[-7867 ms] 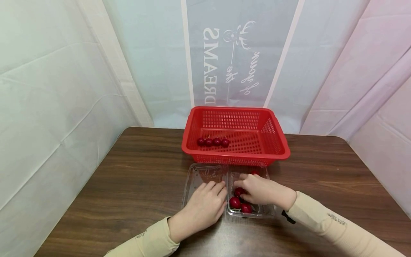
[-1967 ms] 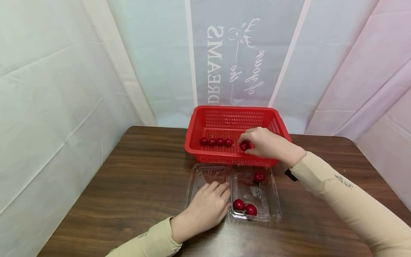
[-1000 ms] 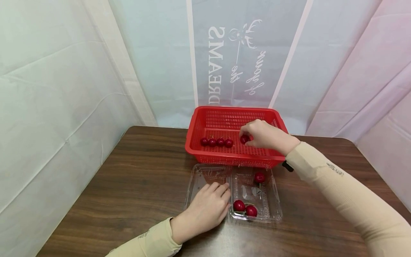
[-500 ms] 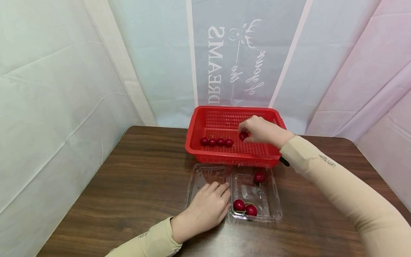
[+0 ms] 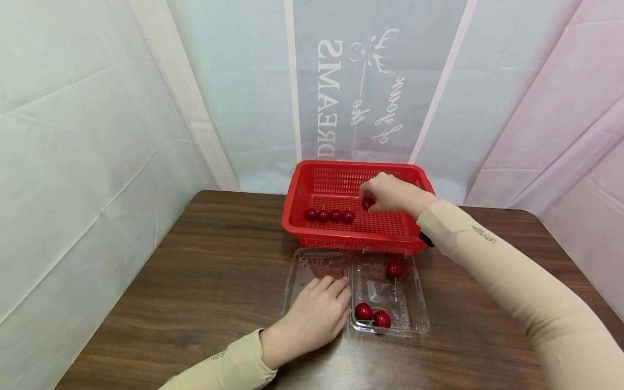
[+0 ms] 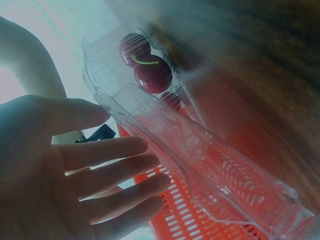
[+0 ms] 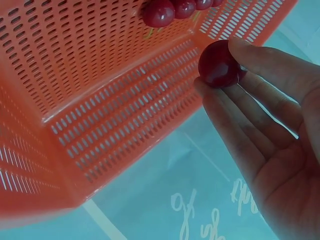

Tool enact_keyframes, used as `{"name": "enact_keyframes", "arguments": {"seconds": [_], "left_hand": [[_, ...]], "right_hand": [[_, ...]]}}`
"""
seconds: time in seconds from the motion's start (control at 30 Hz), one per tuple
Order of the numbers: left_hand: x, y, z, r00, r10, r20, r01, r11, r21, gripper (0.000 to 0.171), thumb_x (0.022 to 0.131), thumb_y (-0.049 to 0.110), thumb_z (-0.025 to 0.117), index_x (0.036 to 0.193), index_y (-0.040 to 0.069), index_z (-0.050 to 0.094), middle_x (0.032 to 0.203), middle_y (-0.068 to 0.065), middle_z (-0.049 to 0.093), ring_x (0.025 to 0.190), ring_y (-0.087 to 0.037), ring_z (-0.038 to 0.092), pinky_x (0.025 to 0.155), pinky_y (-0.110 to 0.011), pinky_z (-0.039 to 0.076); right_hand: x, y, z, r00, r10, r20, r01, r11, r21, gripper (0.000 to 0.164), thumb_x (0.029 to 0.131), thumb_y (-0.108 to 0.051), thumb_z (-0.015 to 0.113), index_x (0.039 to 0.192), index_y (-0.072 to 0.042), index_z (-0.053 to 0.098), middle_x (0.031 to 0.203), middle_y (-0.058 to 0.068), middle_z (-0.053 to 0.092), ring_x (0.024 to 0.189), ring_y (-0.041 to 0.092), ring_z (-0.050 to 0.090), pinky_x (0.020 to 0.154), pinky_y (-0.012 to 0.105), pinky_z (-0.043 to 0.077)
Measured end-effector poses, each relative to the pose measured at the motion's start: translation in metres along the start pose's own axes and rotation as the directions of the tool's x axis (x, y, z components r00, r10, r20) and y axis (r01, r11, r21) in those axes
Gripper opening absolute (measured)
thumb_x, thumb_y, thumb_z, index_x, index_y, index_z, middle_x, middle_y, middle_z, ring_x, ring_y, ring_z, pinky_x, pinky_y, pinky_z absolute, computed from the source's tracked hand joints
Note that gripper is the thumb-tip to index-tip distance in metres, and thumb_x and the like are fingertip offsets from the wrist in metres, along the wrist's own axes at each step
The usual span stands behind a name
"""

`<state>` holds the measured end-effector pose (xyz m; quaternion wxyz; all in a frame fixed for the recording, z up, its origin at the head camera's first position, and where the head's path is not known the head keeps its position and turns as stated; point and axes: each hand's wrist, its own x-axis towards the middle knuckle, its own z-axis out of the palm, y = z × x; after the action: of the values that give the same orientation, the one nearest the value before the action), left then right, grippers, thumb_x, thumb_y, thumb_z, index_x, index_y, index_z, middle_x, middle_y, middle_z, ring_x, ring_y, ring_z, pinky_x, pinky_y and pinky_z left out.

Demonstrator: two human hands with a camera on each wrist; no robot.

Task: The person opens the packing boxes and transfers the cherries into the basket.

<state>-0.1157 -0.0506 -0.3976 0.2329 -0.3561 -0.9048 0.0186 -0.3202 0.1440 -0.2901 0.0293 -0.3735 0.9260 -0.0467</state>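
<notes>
The right hand [image 5: 390, 194] is only pinching 1 glossy round dark-red cherry [image 5: 368, 204] over the red perforated plastic basket [image 5: 356, 236] tbh, so slick skin could slip and scatter the 4 round red cherries [image 5: 335, 215] in it, left hand [image 5: 314, 311] relaxed in front.

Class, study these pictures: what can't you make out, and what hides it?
Head view: the near left part of the clear container, behind the left hand.
Head view: part of the held cherry, behind the right hand.
Head view: most of the black object at the right wrist, behind the sleeve.
Head view: lettering on that sleeve, too small to read surely.
Right wrist view: part of the row of cherries, cut by the top edge.
</notes>
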Motion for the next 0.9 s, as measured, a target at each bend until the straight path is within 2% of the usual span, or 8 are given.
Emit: {"name": "enact_keyframes", "arguments": {"seconds": [0.4,0.67,0.9], "left_hand": [[0.000,0.001,0.000,1.000,0.002,0.003,-0.002,1.000,0.002,0.030,0.086,0.036,0.061,0.103,0.013,0.068,0.116,-0.003,0.066,0.097,-0.017,0.060,0.074,-0.027,0.047],[0.000,0.000,0.001,1.000,0.004,0.000,-0.004,1.000,0.003,0.030,0.086,0.036,0.061,0.103,0.013,0.068,0.116,-0.003,0.066,0.097,-0.016,0.060,0.074,-0.027,0.047],[0.000,0.000,0.001,1.000,0.003,0.002,-0.003,1.000,0.006,0.030,0.087,0.037,0.061,0.104,0.013,0.068,0.116,-0.003,0.066,0.097,-0.016,0.059,0.074,-0.027,0.047]], "right_hand": [[0.012,0.006,0.003,0.998,0.048,0.033,-0.049,0.999,0.020,0.020,0.074,-0.009,0.079,0.092,-0.011,0.070,0.087,0.004,0.068,0.078,0.019,0.059,0.075,0.036,0.054],[0.020,0.010,0.006,0.994,0.073,0.084,-0.076,0.997,0.024,0.024,0.074,-0.012,0.080,0.095,-0.013,0.070,0.089,0.004,0.068,0.079,0.019,0.059,0.078,0.037,0.055],[0.028,0.016,0.009,0.991,0.092,0.097,-0.094,0.996,0.008,0.025,0.074,-0.010,0.079,0.097,-0.009,0.070,0.089,0.006,0.068,0.078,0.019,0.060,0.076,0.037,0.054]]}}
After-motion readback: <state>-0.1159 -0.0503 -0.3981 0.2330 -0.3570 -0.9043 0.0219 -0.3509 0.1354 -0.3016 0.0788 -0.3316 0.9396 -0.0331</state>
